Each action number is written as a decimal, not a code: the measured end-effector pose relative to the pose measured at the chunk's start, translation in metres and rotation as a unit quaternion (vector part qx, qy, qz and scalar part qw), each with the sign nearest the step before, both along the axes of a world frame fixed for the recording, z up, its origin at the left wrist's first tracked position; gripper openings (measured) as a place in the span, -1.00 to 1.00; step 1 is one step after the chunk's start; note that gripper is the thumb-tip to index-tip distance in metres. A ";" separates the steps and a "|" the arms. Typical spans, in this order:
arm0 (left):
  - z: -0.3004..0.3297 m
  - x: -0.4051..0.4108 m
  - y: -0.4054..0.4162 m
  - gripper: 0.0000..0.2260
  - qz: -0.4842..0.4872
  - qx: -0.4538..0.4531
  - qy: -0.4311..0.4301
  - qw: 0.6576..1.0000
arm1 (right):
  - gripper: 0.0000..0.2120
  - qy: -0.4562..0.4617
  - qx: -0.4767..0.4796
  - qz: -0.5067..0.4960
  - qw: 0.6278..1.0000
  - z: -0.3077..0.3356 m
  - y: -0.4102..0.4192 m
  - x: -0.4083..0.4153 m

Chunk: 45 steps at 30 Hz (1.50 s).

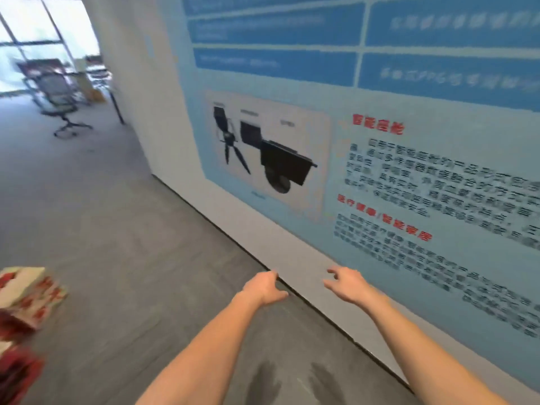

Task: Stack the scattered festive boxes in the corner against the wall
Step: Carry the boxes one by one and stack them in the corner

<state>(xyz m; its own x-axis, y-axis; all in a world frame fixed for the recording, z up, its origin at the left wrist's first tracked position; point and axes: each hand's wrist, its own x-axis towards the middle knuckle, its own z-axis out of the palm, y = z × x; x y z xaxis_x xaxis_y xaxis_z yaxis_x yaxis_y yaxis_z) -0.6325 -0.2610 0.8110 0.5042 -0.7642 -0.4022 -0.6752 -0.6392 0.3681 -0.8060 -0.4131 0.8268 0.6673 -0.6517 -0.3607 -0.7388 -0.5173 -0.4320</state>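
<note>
Though blurred, boxes tilted, leftward.

We see a bright, evenly lit room, with daylight pouring through the windows at ten o'clock, where the panes blow out to near white. Motion blur smears the whole frame: the poster text is unreadable, the office chair is streaked, and the festive boxes at eight o'clock are soft. Wide-angle distortion bends the wall's base. Two faint shadows lie on the floor at six o'clock.
</note>
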 end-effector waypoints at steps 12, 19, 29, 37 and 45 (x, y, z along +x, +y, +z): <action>-0.004 0.338 0.317 -0.48 0.403 0.007 0.022 0.915 | -0.45 0.031 0.010 0.383 0.923 -0.006 0.230 0.472; 0.007 0.442 0.397 -0.52 0.518 -0.025 0.010 0.855 | -0.44 0.016 0.019 0.497 0.868 0.008 0.310 0.635; 0.000 0.610 0.387 -0.53 0.603 -0.027 0.018 0.797 | -0.46 0.014 0.050 0.568 0.822 -0.007 0.306 0.871; 0.005 0.724 0.382 -0.46 0.652 -0.032 0.027 0.757 | -0.37 0.028 0.066 0.606 0.792 -0.008 0.312 1.010; -0.042 0.846 0.439 -0.47 0.678 -0.044 0.056 0.731 | -0.45 0.064 0.066 0.627 0.774 -0.044 0.387 1.146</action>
